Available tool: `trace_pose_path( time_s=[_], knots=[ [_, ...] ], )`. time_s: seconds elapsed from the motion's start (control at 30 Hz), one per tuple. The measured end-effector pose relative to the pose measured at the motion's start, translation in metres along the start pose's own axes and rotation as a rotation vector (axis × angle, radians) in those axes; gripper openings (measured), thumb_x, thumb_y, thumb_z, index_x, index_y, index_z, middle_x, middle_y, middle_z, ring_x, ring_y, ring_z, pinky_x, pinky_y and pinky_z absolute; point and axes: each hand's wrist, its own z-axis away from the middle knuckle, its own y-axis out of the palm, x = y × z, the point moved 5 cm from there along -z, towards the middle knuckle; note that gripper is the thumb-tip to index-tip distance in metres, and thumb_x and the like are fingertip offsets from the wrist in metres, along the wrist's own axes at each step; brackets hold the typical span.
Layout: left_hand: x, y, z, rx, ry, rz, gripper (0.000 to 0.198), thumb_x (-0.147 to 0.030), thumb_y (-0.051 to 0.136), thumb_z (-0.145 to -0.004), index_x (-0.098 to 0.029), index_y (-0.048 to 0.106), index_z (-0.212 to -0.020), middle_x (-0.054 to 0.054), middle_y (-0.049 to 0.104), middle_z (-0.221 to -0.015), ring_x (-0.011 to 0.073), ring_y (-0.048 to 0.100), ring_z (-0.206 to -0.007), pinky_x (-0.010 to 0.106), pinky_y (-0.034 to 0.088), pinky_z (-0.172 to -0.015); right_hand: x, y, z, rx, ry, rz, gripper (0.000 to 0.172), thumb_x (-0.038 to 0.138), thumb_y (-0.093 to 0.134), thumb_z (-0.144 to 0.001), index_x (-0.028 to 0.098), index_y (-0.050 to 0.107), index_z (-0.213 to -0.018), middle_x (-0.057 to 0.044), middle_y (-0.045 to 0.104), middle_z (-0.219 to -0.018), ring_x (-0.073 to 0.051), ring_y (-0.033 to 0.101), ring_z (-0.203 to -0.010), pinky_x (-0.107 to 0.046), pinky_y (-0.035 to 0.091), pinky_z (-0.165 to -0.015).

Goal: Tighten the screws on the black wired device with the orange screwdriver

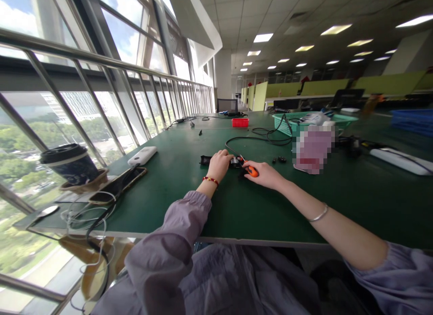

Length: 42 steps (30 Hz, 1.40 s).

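My left hand [219, 164] is closed on a small black device [205, 160] that lies on the green table [257, 202]. My right hand [265, 174] grips an orange-handled tool [251, 170], most likely a screwdriver, with its tip pointing at the device. A black cable [260, 136] runs from the device toward the back of the table. Two small black parts [279, 159] lie just right of my hands.
A lidded coffee cup [71, 164], a phone [118, 184], a white power bank [142, 155] and white cables [81, 215] sit at the left. A red box [240, 122] and a teal basket [304, 121] stand farther back. A white device [402, 160] lies at the right. A railing and windows line the left.
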Motion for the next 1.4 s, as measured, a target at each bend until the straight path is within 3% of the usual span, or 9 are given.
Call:
trace_pose_path(
  time_s=[0.1, 0.23, 0.67, 0.87, 1.0, 1.07, 1.2, 1.3, 1.4],
  knots=[
    [-0.002, -0.002, -0.003, -0.075, -0.086, 0.125, 0.025, -0.015, 0.051, -0.088, -0.020, 0.068, -0.105, 0.005, 0.065, -0.093, 0.0183, 0.058, -0.091, 0.028, 0.044, -0.081, -0.001, 0.000, -0.001, -0.002, 0.001, -0.010, 0.035, 0.036, 0.057, -0.078, 0.026, 0.059, -0.111, -0.005, 0.069, -0.100, -0.022, 0.065, -0.087, -0.034, 0.049, -0.078],
    [-0.010, 0.006, -0.007, -0.053, -0.029, 0.220, 0.013, -0.023, 0.059, -0.086, -0.022, 0.072, -0.089, 0.003, 0.066, -0.091, 0.0174, 0.058, -0.090, 0.030, 0.044, -0.083, -0.002, 0.001, -0.001, 0.002, 0.004, -0.026, 0.035, 0.034, 0.058, -0.077, 0.025, 0.060, -0.111, -0.005, 0.069, -0.102, -0.022, 0.065, -0.089, -0.033, 0.049, -0.080],
    [-0.006, 0.013, -0.007, -0.022, 0.014, 0.125, 0.015, -0.022, 0.059, -0.085, -0.022, 0.073, -0.090, 0.003, 0.064, -0.091, 0.0183, 0.055, -0.090, 0.030, 0.043, -0.081, -0.004, 0.002, -0.002, 0.001, 0.008, -0.033, 0.036, 0.034, 0.059, -0.076, 0.025, 0.060, -0.112, -0.005, 0.069, -0.102, -0.023, 0.065, -0.087, -0.034, 0.049, -0.079],
    [-0.014, 0.013, -0.007, 0.005, 0.131, 0.038, 0.021, -0.020, 0.053, -0.088, -0.023, 0.073, -0.093, 0.005, 0.064, -0.093, 0.0188, 0.054, -0.091, 0.031, 0.042, -0.080, -0.005, 0.003, -0.002, -0.013, -0.007, -0.042, 0.036, 0.033, 0.059, -0.076, 0.026, 0.061, -0.111, -0.004, 0.069, -0.101, -0.022, 0.066, -0.087, -0.033, 0.049, -0.079],
    [-0.016, 0.009, -0.004, 0.014, 0.223, -0.005, 0.019, -0.023, 0.055, -0.086, -0.024, 0.073, -0.089, 0.005, 0.063, -0.101, 0.0197, 0.053, -0.097, 0.034, 0.039, -0.089, -0.006, 0.003, -0.002, -0.013, -0.008, -0.044, 0.036, 0.033, 0.059, -0.076, 0.026, 0.060, -0.111, -0.004, 0.069, -0.103, -0.022, 0.065, -0.088, -0.033, 0.049, -0.079],
    [-0.009, 0.007, -0.001, -0.017, 0.209, 0.002, 0.020, -0.028, 0.059, -0.084, -0.025, 0.071, -0.100, 0.004, 0.060, -0.113, 0.0211, 0.050, -0.105, 0.035, 0.036, -0.097, -0.006, 0.003, -0.001, -0.011, -0.019, -0.043, 0.035, 0.034, 0.059, -0.077, 0.027, 0.060, -0.111, -0.004, 0.068, -0.106, -0.023, 0.065, -0.090, -0.033, 0.049, -0.080],
    [0.027, 0.007, 0.008, -0.024, -0.008, 0.026, 0.055, -0.042, 0.060, -0.082, -0.020, 0.052, -0.131, 0.009, 0.054, -0.128, 0.0255, 0.045, -0.119, 0.042, 0.023, -0.110, -0.004, -0.002, 0.000, -0.066, -0.003, -0.029, 0.033, 0.037, 0.055, -0.080, 0.028, 0.060, -0.112, -0.004, 0.069, -0.103, -0.022, 0.065, -0.086, -0.031, 0.048, -0.074],
    [0.048, 0.016, 0.015, 0.109, -0.106, 0.058, 0.057, -0.048, 0.054, -0.085, -0.020, 0.047, -0.134, 0.009, 0.055, -0.128, 0.0265, 0.045, -0.121, 0.047, 0.020, -0.112, -0.002, -0.014, 0.002, -0.181, 0.028, -0.070, 0.035, 0.042, 0.052, -0.082, 0.026, 0.059, -0.113, -0.005, 0.069, -0.097, -0.020, 0.064, -0.077, -0.029, 0.046, -0.066],
    [0.052, 0.019, 0.018, 0.155, -0.120, 0.065, 0.051, -0.048, 0.051, -0.086, -0.022, 0.051, -0.130, 0.008, 0.057, -0.126, 0.0261, 0.045, -0.122, 0.046, 0.020, -0.112, 0.001, -0.031, 0.000, -0.320, 0.033, -0.184, 0.033, 0.045, 0.049, -0.084, 0.023, 0.062, -0.106, -0.004, 0.069, -0.091, -0.017, 0.062, -0.070, -0.027, 0.043, -0.063]
  ],
)
